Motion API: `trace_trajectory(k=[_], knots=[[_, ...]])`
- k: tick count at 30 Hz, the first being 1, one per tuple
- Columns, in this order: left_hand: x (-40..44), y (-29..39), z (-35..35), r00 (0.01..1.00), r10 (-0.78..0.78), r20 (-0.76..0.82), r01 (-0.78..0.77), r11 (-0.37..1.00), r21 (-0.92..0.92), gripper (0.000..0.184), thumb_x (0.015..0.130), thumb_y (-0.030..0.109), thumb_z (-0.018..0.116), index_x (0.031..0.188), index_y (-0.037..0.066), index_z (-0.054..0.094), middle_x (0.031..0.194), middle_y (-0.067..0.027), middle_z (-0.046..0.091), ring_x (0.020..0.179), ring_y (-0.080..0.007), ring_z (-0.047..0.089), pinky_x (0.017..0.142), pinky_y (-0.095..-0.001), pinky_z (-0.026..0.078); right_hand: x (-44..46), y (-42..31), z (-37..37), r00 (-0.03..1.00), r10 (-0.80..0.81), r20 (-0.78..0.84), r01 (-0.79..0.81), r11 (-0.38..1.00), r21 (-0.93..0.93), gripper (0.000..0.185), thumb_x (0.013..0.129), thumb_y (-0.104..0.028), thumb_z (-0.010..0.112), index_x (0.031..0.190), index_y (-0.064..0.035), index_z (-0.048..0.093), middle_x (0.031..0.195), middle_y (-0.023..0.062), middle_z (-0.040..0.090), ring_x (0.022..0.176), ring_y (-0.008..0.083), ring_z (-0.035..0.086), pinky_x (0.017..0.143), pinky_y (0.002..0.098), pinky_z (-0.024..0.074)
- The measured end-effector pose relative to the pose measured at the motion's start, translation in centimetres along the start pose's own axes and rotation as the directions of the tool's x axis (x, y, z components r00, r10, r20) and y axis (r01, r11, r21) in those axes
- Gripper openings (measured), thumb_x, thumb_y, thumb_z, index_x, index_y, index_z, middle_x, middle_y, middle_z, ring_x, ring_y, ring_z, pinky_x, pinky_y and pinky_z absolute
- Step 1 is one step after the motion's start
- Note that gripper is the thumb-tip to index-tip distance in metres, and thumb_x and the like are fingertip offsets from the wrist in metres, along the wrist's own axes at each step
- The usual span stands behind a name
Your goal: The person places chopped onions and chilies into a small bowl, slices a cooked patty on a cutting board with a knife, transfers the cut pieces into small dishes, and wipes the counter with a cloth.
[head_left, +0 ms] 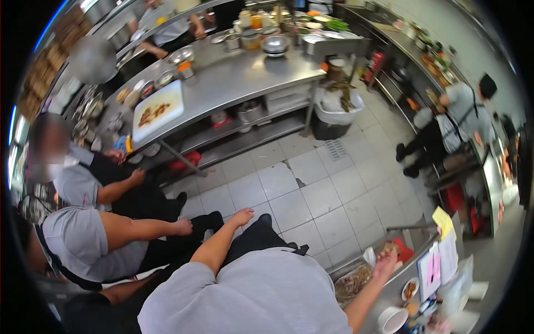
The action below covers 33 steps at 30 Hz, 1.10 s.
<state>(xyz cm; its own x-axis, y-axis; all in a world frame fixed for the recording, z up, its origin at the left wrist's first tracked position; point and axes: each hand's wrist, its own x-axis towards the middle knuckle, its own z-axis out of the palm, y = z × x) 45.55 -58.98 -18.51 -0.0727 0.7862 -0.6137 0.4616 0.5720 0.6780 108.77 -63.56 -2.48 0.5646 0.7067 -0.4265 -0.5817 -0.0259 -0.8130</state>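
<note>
My left hand [243, 217] hangs in front of my body above the tiled floor. Its fingers are loosely bent, and I see nothing in it. Out to the right, my right hand [385, 264] is over the edge of a side counter, fingers curled by a small brownish piece [391, 245] that I cannot make out. Below and left of that hand lies a pile of brownish shredded food [354, 281]. A red item [404, 251] sits just beyond the fingers.
A steel worktable [239, 92] bears a white cutting board [174, 100] with chopped food and several bowls. A lined bin [336, 111] stands at its end. Co-workers [119, 234] are close on my left; another person [456, 119] works far right. A clipboard [429, 270] and small dish [410, 289] are nearby.
</note>
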Motion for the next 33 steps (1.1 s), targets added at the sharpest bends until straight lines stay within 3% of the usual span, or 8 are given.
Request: trace_trajectory(k=[4,7,11,17,22,25,27,33], knots=[[0.0,-1.0,-1.3,0.996,-0.047,-0.071,0.043,0.997,-0.059,0.045,0.087,0.025,0.059,0.128,0.004,0.059,0.082,-0.0137,0.067,0.059,-0.0207,0.058,0.054,-0.0376,0.049,-1.6,4.2,16.0,0.862,0.290,0.415,-0.092,0.896,-0.434,0.024,0.098,-0.027,0.059,0.115,-0.0107,0.058,0.101,0.0058,0.065,0.080,0.0156,0.062,0.068,0.0289,0.0501],[0.2,-3.2,-3.2,0.980,-0.172,-0.097,0.147,0.965,-0.216,0.045,0.087,0.023,0.060,0.128,0.005,0.059,0.079,-0.0136,0.066,0.055,-0.0213,0.057,0.050,-0.0377,0.047,-0.4,11.3,23.7,0.661,0.487,0.571,0.044,0.734,-0.678,0.021,0.097,-0.023,0.060,0.112,-0.0091,0.058,0.108,0.0080,0.065,0.085,0.0169,0.064,0.072,0.0299,0.0519],[2.5,-8.6,-4.7,0.958,-0.215,-0.189,0.160,0.950,-0.266,0.045,0.087,0.023,0.060,0.128,0.005,0.059,0.077,-0.0149,0.066,0.055,-0.0229,0.059,0.049,-0.0387,0.048,-0.2,19.0,31.9,0.421,0.658,0.624,0.254,0.575,-0.778,0.020,0.092,-0.015,0.064,0.109,-0.0067,0.062,0.109,0.0092,0.065,0.089,0.0162,0.065,0.074,0.0296,0.0527],[4.2,-8.8,-12.2,0.852,-0.481,-0.207,0.367,0.830,-0.419,0.042,0.087,0.027,0.063,0.125,0.007,0.062,0.104,-0.0149,0.068,0.071,-0.0251,0.065,0.060,-0.0395,0.057,-0.3,23.5,41.8,0.433,0.740,0.515,0.365,0.379,-0.850,0.033,0.085,-0.004,0.067,0.118,-0.0043,0.064,0.083,0.0052,0.064,0.070,0.0128,0.062,0.062,0.0264,0.0522],[9.3,-7.9,-23.9,0.813,-0.444,-0.377,-0.019,0.627,-0.779,0.053,0.091,0.026,0.060,0.140,0.010,0.047,0.102,-0.0124,0.067,0.068,-0.0215,0.062,0.059,-0.0372,0.054,2.2,28.5,50.8,0.317,0.810,0.494,0.374,0.371,-0.850,0.039,0.088,-0.004,0.062,0.126,-0.0014,0.057,0.078,0.0044,0.064,0.061,0.0127,0.060,0.056,0.0266,0.0504],[6.5,3.3,-38.5,0.736,-0.238,-0.634,-0.419,0.577,-0.702,0.061,0.093,0.015,0.054,0.150,0.007,0.034,0.091,-0.0091,0.066,0.064,-0.0145,0.058,0.054,-0.0318,0.050,0.6,32.9,58.8,0.149,0.869,0.473,0.448,0.367,-0.815,0.043,0.090,-0.006,0.059,0.132,-0.0016,0.053,0.082,0.0045,0.065,0.063,0.0122,0.060,0.057,0.0262,0.0503],[5.3,6.4,-46.3,0.671,-0.302,-0.677,-0.528,0.447,-0.722,0.072,0.090,0.013,0.055,0.154,0.008,0.023,0.089,-0.0091,0.066,0.063,-0.0155,0.057,0.050,-0.0306,0.050,-2.2,35.9,64.3,0.051,0.869,0.491,0.506,0.402,-0.763,0.044,0.091,-0.008,0.060,0.133,-0.0018,0.052,0.085,0.0046,0.065,0.065,0.0114,0.060,0.060,0.0258,0.0505],[4.6,9.5,-54.4,0.590,-0.344,-0.731,-0.354,0.703,-0.617,0.077,0.086,0.013,0.055,0.154,0.002,0.021,0.093,-0.0105,0.066,0.064,-0.0165,0.061,0.051,-0.0299,0.053,-12.5,41.8,77.8,-0.279,0.840,0.466,0.551,0.537,-0.638,0.045,0.093,-0.011,0.061,0.136,-0.0029,0.050,0.093,0.0039,0.065,0.073,0.0102,0.059,0.066,0.0257,0.0511]])
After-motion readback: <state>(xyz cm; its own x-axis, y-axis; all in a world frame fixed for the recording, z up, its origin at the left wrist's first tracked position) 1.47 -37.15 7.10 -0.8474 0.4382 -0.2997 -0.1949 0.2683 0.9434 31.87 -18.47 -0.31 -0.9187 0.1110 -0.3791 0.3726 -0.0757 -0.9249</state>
